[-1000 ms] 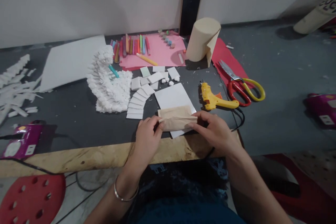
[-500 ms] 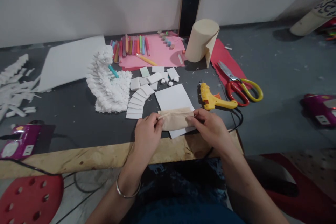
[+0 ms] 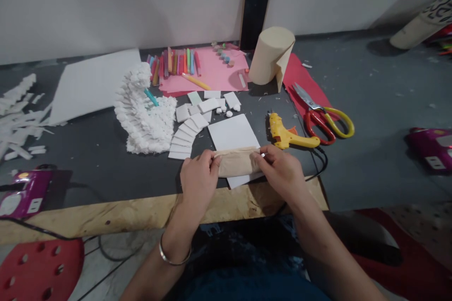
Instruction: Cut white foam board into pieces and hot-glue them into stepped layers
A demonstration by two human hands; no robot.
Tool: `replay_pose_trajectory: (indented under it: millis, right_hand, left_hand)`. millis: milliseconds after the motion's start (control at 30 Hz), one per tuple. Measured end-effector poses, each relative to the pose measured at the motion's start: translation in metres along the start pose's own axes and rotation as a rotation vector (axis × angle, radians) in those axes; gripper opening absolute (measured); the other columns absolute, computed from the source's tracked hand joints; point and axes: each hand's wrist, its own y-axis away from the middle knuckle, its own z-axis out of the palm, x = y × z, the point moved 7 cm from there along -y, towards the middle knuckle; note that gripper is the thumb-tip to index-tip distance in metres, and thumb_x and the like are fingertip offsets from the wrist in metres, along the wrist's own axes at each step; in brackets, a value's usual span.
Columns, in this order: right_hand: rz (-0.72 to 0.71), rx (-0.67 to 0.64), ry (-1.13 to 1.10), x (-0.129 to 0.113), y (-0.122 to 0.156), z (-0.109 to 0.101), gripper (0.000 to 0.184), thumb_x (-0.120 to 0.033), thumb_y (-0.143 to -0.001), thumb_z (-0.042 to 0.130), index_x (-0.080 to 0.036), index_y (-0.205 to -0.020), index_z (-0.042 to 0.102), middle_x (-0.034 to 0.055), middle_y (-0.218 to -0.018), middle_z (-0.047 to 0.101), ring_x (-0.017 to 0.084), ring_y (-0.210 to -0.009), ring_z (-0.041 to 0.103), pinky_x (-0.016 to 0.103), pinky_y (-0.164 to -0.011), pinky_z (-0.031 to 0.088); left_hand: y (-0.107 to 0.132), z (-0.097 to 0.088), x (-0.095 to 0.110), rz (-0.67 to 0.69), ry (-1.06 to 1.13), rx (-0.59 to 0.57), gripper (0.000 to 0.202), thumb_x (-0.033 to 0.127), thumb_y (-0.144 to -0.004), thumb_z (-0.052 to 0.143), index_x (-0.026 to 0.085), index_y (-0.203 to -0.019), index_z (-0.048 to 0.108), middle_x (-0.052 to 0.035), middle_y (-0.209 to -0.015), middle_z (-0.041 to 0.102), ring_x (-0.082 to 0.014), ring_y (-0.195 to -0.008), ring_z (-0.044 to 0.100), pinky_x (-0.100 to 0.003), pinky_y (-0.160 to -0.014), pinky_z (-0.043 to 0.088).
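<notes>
My left hand (image 3: 198,179) and my right hand (image 3: 280,170) pinch the two ends of a folded strip of beige paper (image 3: 236,162), held just above the table's near edge. Under it lies a white square sheet (image 3: 233,134). A fan of white foam pieces (image 3: 185,136) and a white ruffled foam shape (image 3: 143,113) sit to the left of my hands. The yellow glue gun (image 3: 287,132) rests just beyond my right hand.
Red-and-yellow scissors (image 3: 323,112) lie on red paper at right. A beige paper roll (image 3: 271,54), a propped phone (image 3: 254,9), coloured markers (image 3: 176,62) on pink paper and a white board (image 3: 93,82) stand further back. Purple power strips (image 3: 24,193) sit at both sides.
My hands have rolled the beige strip tighter and narrower; the flat flap seen earlier above the fold is tucked in. The view shifted slightly.
</notes>
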Motion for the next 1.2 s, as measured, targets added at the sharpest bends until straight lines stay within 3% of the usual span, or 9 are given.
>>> replay_pose_trajectory:
  millis: [467, 1200]
  right_hand:
    - [0.024, 0.010, 0.071, 0.0021, -0.0027, 0.0013, 0.028, -0.049, -0.086, 0.055, -0.024, -0.084, 0.065, -0.0004, -0.065, 0.067, 0.018, -0.064, 0.060, 0.026, -0.058, 0.031]
    - [0.025, 0.041, 0.108, 0.0001, -0.0046, 0.0001, 0.024, -0.046, -0.087, 0.054, -0.025, -0.088, 0.065, -0.0012, -0.063, 0.066, 0.018, -0.060, 0.060, 0.026, -0.056, 0.031]
  left_hand:
    - [0.0080, 0.0035, 0.0033, 0.061, -0.055, 0.052, 0.026, 0.038, -0.096, 0.049, 0.021, -0.083, 0.063, 0.0000, -0.066, 0.064, -0.0188, -0.067, 0.059, -0.031, -0.066, 0.033]
    - [0.0035, 0.0084, -0.0024, -0.072, -0.127, 0.052, 0.028, 0.045, -0.093, 0.049, 0.024, -0.083, 0.064, -0.0012, -0.061, 0.064, -0.0193, -0.056, 0.054, -0.029, -0.059, 0.028]
